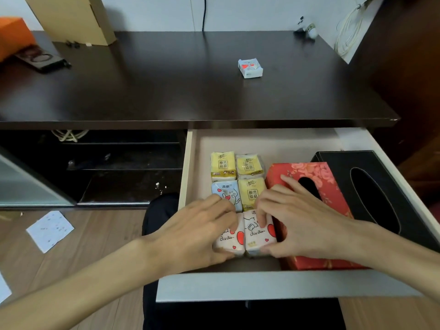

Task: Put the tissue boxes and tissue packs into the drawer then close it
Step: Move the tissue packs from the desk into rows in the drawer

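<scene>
Both hands are working inside the open drawer. The left hand is cupping the left white "BiuBiu" pack, thumb at its near end and fingers curled over its far end; the right hand is gripping the right white pack the same way, so the two packs are sitting pressed side by side between the palms. Just beyond the fingertips, three yellow packs and a blue pack are lying in a tight block. Under and beside the right hand, the red tissue box is touching the black tissue holder further right. Well beyond both hands, one remaining pack is waiting on the desk top. Judged from their film wrapping, the packs are likely light, soft and slightly slippery, best pinched across the short ends; the cardboard box seems stiff but crushable, best held by its long sides.
</scene>
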A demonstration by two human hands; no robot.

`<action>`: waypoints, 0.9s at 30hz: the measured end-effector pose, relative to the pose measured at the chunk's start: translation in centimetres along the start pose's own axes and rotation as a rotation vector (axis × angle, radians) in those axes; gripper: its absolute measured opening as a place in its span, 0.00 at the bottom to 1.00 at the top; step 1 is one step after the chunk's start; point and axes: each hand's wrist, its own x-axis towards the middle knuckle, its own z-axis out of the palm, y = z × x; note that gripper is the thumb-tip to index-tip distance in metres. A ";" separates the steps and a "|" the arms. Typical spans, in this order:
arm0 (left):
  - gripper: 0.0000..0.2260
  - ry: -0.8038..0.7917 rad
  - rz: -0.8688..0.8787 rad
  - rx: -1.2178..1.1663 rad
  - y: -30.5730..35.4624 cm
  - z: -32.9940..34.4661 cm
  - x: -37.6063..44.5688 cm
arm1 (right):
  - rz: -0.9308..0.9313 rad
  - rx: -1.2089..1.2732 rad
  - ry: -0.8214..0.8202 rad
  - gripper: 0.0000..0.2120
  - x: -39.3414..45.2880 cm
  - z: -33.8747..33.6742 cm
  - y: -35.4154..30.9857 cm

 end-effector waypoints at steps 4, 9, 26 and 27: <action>0.22 0.007 0.008 0.024 0.0 0.2 0.1 | 0.017 0.014 -0.030 0.17 0.3 0.3 0.0; 0.21 -0.036 0.000 0.013 0.0 0.3 0.1 | 0.031 0.010 -0.029 0.14 0.6 0.8 0.2; 0.13 0.170 -0.228 -0.085 -6.1 -4.7 6.1 | 0.150 0.373 0.489 0.05 9.6 -9.7 8.3; 0.14 0.128 -0.255 -0.081 -6.5 -4.2 6.7 | 0.199 0.354 0.494 0.07 11.6 -10.6 9.7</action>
